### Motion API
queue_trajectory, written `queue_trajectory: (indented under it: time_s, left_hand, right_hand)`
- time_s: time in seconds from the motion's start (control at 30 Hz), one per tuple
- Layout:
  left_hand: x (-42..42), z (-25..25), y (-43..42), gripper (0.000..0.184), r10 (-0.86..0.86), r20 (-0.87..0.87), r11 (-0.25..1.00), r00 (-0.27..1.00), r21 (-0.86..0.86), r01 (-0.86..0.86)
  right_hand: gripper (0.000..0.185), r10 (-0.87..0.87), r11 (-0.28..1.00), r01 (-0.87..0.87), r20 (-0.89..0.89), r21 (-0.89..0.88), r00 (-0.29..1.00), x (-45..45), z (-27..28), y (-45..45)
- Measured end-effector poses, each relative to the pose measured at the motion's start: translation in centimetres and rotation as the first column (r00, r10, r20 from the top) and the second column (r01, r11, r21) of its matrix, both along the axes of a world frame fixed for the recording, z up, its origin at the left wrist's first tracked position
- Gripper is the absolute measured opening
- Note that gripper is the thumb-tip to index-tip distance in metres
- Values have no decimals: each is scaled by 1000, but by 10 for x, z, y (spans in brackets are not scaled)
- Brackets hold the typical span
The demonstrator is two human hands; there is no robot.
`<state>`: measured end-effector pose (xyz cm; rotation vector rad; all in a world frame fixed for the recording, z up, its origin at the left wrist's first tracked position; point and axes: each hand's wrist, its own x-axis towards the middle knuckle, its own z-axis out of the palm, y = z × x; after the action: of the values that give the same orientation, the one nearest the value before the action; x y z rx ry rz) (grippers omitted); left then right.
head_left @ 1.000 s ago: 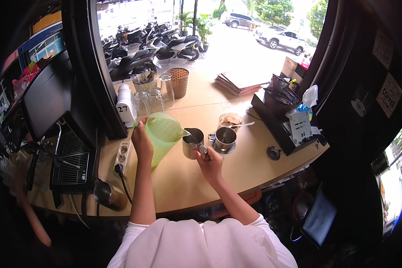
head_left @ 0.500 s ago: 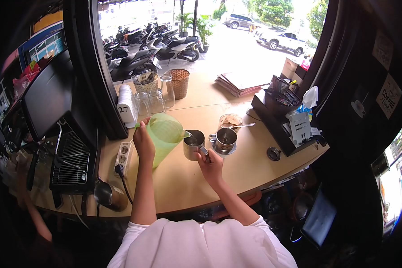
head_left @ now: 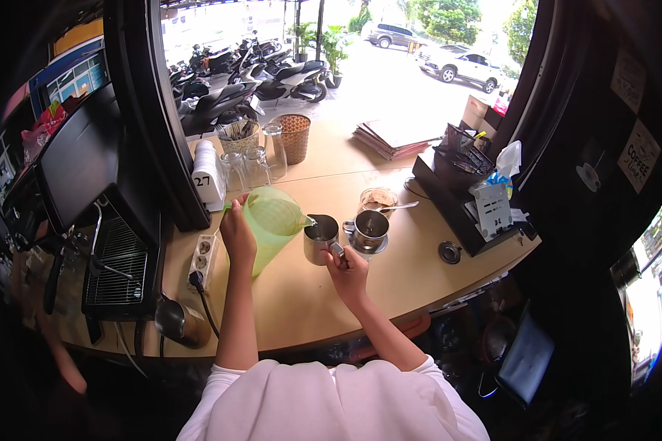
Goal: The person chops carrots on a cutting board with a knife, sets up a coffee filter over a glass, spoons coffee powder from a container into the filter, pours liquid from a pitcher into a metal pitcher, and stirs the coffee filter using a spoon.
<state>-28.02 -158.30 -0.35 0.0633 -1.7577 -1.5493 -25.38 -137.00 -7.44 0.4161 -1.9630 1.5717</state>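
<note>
My left hand (head_left: 237, 234) is closed on the handle of a translucent green plastic pitcher (head_left: 271, 224), which leans right with its spout over a steel milk jug (head_left: 317, 248). A little clear liquid shows at the spout. My right hand (head_left: 347, 272) grips the jug's handle. Just right of the jug, a metal drip coffee filter (head_left: 370, 229) sits over a saucer (head_left: 368, 248). Behind it stands a glass (head_left: 379, 197) with brown contents, a spoon (head_left: 401, 206) next to it. The jug's inside shows only in part.
Upturned glasses (head_left: 256, 165) and a woven basket (head_left: 294, 138) stand at the back left. A power strip (head_left: 204, 261) and a metal jug (head_left: 182, 322) lie left, beside the espresso machine (head_left: 118, 257). A black organizer (head_left: 456, 202) borders the right; another person's arm (head_left: 62, 360) shows far left.
The pitcher and the milk jug hold nearly the same pose, with the pitcher still tipped toward the jug. The other person's arm at far left has shifted slightly.
</note>
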Motion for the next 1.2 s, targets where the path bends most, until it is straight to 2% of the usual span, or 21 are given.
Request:
queue_trajectory:
  time_s: [1.2]
  left_hand:
    - [-5, -7, -2, 43, -10, -9, 1000, 1000, -7, 10]
  right_hand:
    - [39, -3, 1000, 3, 38, -24, 999, 3, -1, 0]
